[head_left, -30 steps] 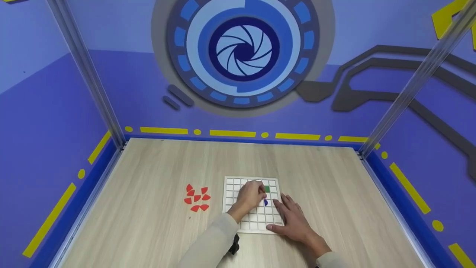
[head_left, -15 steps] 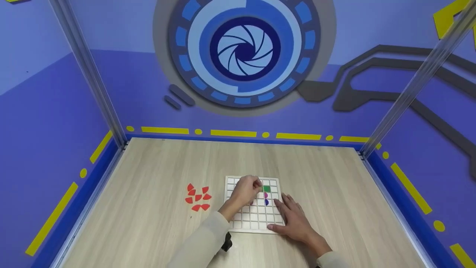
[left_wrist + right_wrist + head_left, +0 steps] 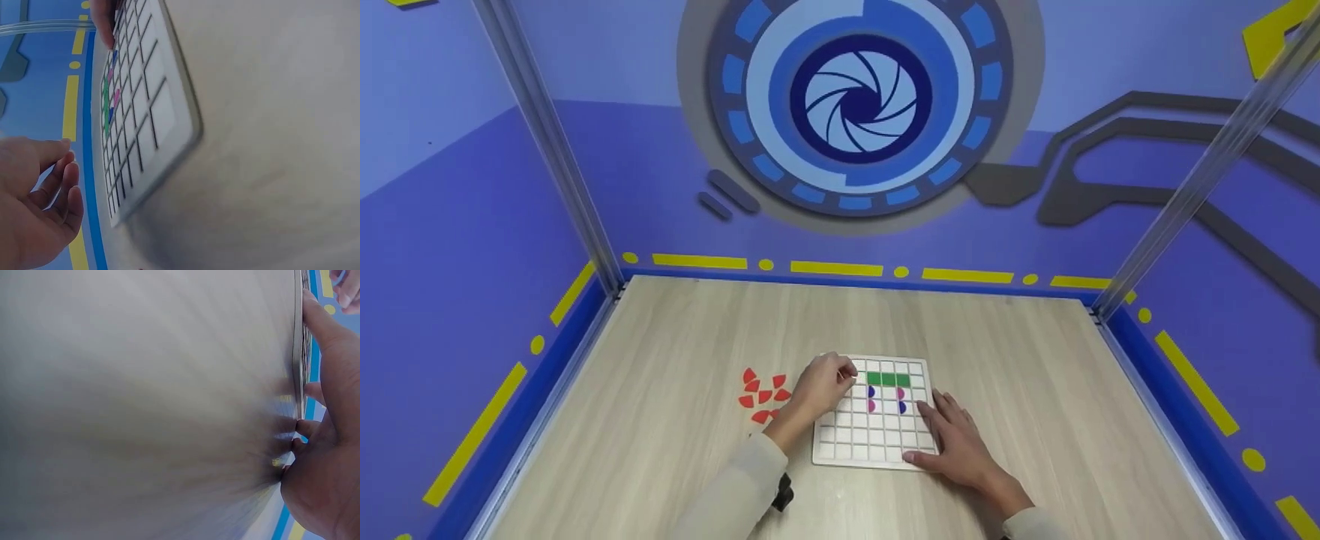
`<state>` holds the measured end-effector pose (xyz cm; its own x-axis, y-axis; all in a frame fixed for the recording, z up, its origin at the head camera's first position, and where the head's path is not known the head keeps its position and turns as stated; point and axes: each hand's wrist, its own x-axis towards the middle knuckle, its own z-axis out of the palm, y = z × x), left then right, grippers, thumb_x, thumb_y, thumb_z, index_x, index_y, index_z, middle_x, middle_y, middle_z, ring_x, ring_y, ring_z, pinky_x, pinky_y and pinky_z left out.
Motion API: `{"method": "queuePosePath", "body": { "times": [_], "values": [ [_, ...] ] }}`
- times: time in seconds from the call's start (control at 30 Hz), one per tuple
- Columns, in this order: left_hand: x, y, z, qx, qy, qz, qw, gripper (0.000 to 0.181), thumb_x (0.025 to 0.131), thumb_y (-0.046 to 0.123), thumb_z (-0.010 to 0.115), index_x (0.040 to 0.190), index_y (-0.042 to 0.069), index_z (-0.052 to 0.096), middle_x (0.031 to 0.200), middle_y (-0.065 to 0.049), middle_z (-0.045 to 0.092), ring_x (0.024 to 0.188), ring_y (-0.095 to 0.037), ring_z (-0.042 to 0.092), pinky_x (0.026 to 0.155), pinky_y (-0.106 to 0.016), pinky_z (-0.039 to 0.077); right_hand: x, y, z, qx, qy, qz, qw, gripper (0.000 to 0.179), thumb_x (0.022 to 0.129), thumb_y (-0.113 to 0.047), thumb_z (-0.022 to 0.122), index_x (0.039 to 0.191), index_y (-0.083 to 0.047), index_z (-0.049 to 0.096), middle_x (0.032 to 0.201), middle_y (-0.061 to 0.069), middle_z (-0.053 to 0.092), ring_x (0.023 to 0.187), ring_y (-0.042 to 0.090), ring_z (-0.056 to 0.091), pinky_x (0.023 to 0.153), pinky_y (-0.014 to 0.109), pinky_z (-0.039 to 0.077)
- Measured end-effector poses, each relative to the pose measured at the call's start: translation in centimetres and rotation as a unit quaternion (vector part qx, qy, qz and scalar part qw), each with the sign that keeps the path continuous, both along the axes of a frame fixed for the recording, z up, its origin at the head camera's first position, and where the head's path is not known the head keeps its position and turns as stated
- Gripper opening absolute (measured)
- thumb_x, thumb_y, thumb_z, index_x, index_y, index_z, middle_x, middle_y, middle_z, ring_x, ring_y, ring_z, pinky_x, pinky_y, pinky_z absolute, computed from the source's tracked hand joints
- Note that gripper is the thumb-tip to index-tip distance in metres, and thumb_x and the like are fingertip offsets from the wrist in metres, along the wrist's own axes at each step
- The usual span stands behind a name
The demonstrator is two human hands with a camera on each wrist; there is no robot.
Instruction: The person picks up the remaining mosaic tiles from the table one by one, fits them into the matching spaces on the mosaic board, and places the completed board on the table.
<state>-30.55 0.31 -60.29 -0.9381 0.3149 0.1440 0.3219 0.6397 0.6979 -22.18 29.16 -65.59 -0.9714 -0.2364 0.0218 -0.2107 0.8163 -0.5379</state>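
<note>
A white grid board (image 3: pixel 877 436) lies on the table. Along one of its upper rows runs a green strip (image 3: pixel 889 379). Below the strip are small blue and magenta half-round shapes (image 3: pixel 901 399) in two columns. My left hand (image 3: pixel 819 386) is over the board's upper left part, covering some squares. In the left wrist view its fingers (image 3: pixel 70 177) curl loosely, with a gap to the thumb and nothing between them. My right hand (image 3: pixel 956 442) rests at the board's right edge with fingers spread, thumb and index finger on the board, the others beside it.
Several red fan-shaped pieces (image 3: pixel 765 396) lie loose on the wooden table (image 3: pixel 697 360) left of the board, some partly behind the left forearm. Blue panels (image 3: pixel 645 180) and metal posts (image 3: pixel 562 165) enclose the table.
My left hand has moved left across the board, uncovering more of the green strip and the blue and magenta shapes. My right hand has stayed at the board's edge.
</note>
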Motion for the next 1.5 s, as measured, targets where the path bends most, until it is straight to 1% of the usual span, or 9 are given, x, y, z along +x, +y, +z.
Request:
{"method": "queuePosePath", "body": {
  "times": [0.17,0.33,0.47,0.63,0.7,0.87,1.13,1.3,1.5],
  "values": [
    [-0.1,0.4,-1.1,-0.001,0.019,-0.018,0.9997,0.007,0.098,0.007,0.075,0.104,0.008,0.077,0.095,0.002,0.066,0.087,-0.01,0.061,0.078,-0.028,0.054,0.0,0.1,0.0,0.002,0.003,-0.002,1.0,0.103,0.083,-0.073,0.076,0.161,-0.012,0.046,0.173,0.02,0.024,0.16,0.042,0.013,0.123,0.068,0.011],
    [-0.4,1.5,-2.0,0.004,0.005,-0.016,0.9999,0.007,0.098,0.009,0.076,0.105,0.01,0.077,0.094,0.006,0.066,0.086,-0.006,0.059,0.077,-0.026,0.053,0.1,-0.1,-0.1,0.002,-0.001,0.001,1.0,0.102,0.084,-0.071,0.076,0.161,-0.012,0.045,0.173,0.021,0.023,0.16,0.043,0.013,0.124,0.066,0.01],
    [-0.7,2.4,-2.7,0.006,0.012,-0.02,0.9997,0.005,0.096,0.01,0.077,0.102,0.009,0.077,0.094,0.005,0.066,0.086,-0.007,0.061,0.078,-0.028,0.054,0.2,-0.3,0.0,0.004,-0.01,0.0,0.9999,0.102,0.084,-0.073,0.075,0.161,-0.012,0.045,0.173,0.019,0.022,0.161,0.042,0.011,0.125,0.065,0.009],
    [-0.7,2.9,-3.5,-0.007,0.013,-0.019,0.9997,0.005,0.095,0.012,0.08,0.097,0.011,0.076,0.093,0.004,0.063,0.084,-0.007,0.057,0.077,-0.029,0.051,0.2,-0.4,-0.1,0.005,-0.009,0.002,0.9999,0.102,0.084,-0.073,0.075,0.161,-0.013,0.046,0.173,0.019,0.023,0.161,0.041,0.012,0.125,0.064,0.01],
    [-0.7,2.9,-3.7,-0.012,0.007,-0.018,0.9997,0.004,0.095,0.012,0.08,0.096,0.013,0.076,0.093,0.004,0.062,0.083,-0.007,0.056,0.075,-0.028,0.05,0.2,-0.5,-0.1,0.008,-0.013,0.003,0.9999,0.102,0.084,-0.075,0.074,0.161,-0.015,0.045,0.174,0.018,0.022,0.161,0.04,0.011,0.126,0.063,0.01],
    [-0.7,2.8,-3.9,-0.007,-0.001,-0.02,0.9998,0.004,0.095,0.013,0.08,0.094,0.014,0.075,0.092,0.004,0.061,0.082,-0.007,0.054,0.074,-0.028,0.049,0.2,-0.5,0.0,0.009,-0.018,-0.001,0.9998,0.103,0.083,-0.076,0.074,0.162,-0.016,0.045,0.174,0.017,0.021,0.162,0.039,0.011,0.126,0.062,0.01],
    [-1.0,2.8,-3.9,-0.004,0.017,-0.026,0.9995,0.008,0.094,0.01,0.079,0.091,0.015,0.073,0.089,0.005,0.061,0.081,-0.006,0.056,0.074,-0.028,0.05,0.1,-0.3,0.1,0.004,-0.012,-0.001,0.9999,0.102,0.084,-0.074,0.075,0.161,-0.014,0.045,0.173,0.018,0.022,0.161,0.04,0.012,0.125,0.064,0.01],
    [-0.4,3.0,-3.4,-0.014,0.022,-0.035,0.999,0.005,0.096,0.013,0.078,0.093,0.013,0.074,0.09,0.005,0.061,0.081,-0.006,0.056,0.073,-0.027,0.05,0.2,-0.1,0.1,0.005,-0.007,0.003,1.0,0.103,0.084,-0.072,0.075,0.161,-0.01,0.044,0.173,0.021,0.022,0.16,0.043,0.012,0.124,0.067,0.01],
    [0.2,3.2,-3.2,-0.025,0.015,-0.037,0.9989,0.013,0.095,0.019,0.081,0.089,0.017,0.07,0.082,0.01,0.057,0.075,-0.004,0.053,0.068,-0.026,0.047,0.2,-0.1,0.3,0.006,-0.005,-0.002,1.0,0.103,0.084,-0.072,0.076,0.161,-0.012,0.045,0.173,0.02,0.023,0.161,0.042,0.012,0.124,0.066,0.01]
  ]
}}
